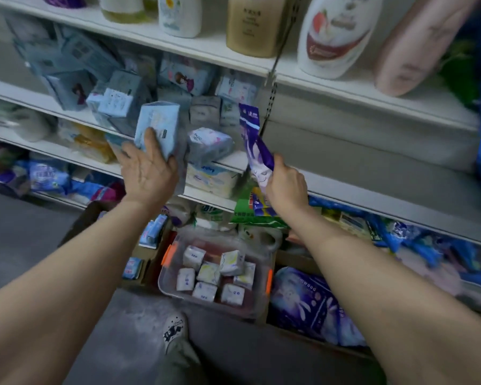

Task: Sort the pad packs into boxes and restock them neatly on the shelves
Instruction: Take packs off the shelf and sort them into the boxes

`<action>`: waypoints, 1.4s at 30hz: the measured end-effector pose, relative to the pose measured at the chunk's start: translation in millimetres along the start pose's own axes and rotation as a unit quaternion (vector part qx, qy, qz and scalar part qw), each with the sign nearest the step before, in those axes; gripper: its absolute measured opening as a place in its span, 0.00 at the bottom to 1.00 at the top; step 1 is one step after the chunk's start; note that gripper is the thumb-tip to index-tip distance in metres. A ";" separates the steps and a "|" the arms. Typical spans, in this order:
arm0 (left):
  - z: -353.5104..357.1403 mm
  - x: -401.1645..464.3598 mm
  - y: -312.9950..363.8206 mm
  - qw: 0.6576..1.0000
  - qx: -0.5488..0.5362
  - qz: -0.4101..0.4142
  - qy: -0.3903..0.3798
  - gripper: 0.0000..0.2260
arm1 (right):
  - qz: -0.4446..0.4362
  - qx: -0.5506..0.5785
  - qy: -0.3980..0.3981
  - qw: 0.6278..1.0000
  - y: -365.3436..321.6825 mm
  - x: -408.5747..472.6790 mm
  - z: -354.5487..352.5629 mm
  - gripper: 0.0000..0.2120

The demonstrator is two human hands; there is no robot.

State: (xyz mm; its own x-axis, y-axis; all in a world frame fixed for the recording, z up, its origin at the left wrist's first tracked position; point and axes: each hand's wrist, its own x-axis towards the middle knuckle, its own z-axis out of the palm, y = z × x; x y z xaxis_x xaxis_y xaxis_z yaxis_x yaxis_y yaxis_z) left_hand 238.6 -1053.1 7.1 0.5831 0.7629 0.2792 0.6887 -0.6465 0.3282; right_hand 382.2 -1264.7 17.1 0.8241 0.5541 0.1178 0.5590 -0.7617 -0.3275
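Note:
My left hand point(147, 168) grips a light blue pad pack point(159, 126), holding it up in front of the middle shelf point(228, 162). My right hand point(285, 184) holds a purple pad pack point(254, 137) by its lower end, upright, near the shelf's metal upright. Several blue and white pad packs point(117, 101) are piled on that shelf behind both hands. On the floor below stands a clear plastic box point(261, 301) with orange latches, holding several small white pad packs point(208, 273).
Shampoo and body-wash bottles point(333, 34) line the top shelf. A large purple pack point(306, 304) lies right of the box, and blue packs point(417, 237) fill the low shelf at right. Cardboard boxes point(147, 254) stand left of the clear box. My shoe point(174, 329) is on grey floor.

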 end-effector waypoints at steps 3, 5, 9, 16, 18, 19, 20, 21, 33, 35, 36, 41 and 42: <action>-2.6 -55.4 29.7 0.998 -0.025 -0.027 -0.041 0.29 | 0.016 0.012 -0.010 1.000 31.2 -42.4 -21.2 0.18; 0.7 -90.1 51.6 0.996 -0.041 -0.018 -0.073 0.28 | 0.040 0.014 -0.016 0.999 57.3 -70.7 -27.9 0.17; 22.2 -145.3 96.6 0.987 -0.074 0.028 -0.142 0.27 | 0.103 -0.004 -0.049 0.993 127.6 -124.2 -28.4 0.15; 58.0 -198.7 160.1 0.955 -0.074 0.120 -0.261 0.27 | 0.278 0.011 -0.131 0.952 236.5 -193.6 -27.5 0.15; 68.2 -202.2 172.2 0.942 -0.077 0.135 -0.297 0.27 | 0.305 0.043 -0.138 0.941 253.2 -201.2 -24.6 0.17; 74.3 -202.7 177.1 0.934 -0.080 0.142 -0.317 0.27 | 0.310 0.065 -0.143 0.938 257.9 -203.1 -23.4 0.17; 79.2 -202.5 182.2 0.926 -0.083 0.146 -0.337 0.27 | 0.311 0.087 -0.144 0.936 260.4 -204.2 -22.7 0.17; 83.2 -201.8 188.0 0.918 -0.085 0.149 -0.357 0.27 | 0.308 0.106 -0.140 0.935 262.7 -204.9 -21.6 0.16; 94.7 -201.5 275.2 0.731 -0.278 0.204 -0.589 0.24 | 0.392 0.286 -0.092 0.869 289.8 -213.2 -59.9 0.25; 97.7 -209.4 301.2 0.715 -0.264 0.242 -0.600 0.24 | 0.442 0.319 -0.062 0.836 306.3 -226.4 -70.2 0.28; 99.3 -216.3 316.2 0.713 -0.262 0.247 -0.602 0.22 | 0.461 0.337 -0.051 0.819 318.1 -235.5 -74.1 0.29; 125.0 -271.3 393.9 0.710 -0.290 0.223 -0.602 0.38 | 0.525 0.372 0.027 0.765 384.2 -299.4 -106.2 0.29; 131.2 -280.1 405.4 0.701 -0.295 0.210 -0.615 0.39 | 0.531 0.377 0.044 0.757 395.4 -310.5 -110.6 0.21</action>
State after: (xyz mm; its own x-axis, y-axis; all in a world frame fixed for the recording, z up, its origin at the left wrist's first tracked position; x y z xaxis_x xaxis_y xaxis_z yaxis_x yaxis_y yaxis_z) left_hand 410.9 -1528.8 -56.4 0.8614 -0.3049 -0.4063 0.2589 -0.4247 0.8675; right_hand 357.5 -1775.1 -45.3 0.7935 -0.2870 -0.5366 -0.6079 -0.3342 -0.7202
